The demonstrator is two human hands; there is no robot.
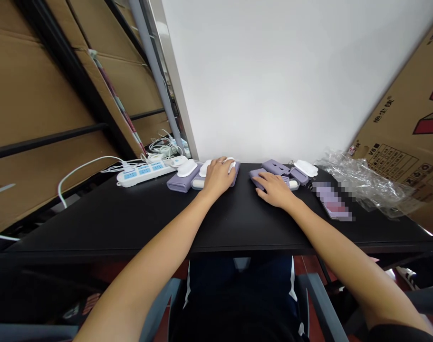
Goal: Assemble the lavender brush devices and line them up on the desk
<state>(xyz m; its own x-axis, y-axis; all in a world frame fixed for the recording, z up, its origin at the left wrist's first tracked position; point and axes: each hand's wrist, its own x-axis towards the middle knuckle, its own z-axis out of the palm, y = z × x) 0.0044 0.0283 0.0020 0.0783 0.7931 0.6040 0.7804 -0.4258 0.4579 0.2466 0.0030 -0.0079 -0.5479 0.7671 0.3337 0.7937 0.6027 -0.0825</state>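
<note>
On black desk [138, 223]: left hand [219, 176] cupped over purple-white device [234, 167]; right hand [275, 189] flat on purple case [256, 175].

Black table [138, 223] — purple cases [182, 180], power strip [145, 173]

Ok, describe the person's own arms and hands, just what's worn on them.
Both forearms are bare, with no sleeves, gloves or watch in view. The left hand wears a thin ring on one finger. The right hand shows no ring or band.
</note>
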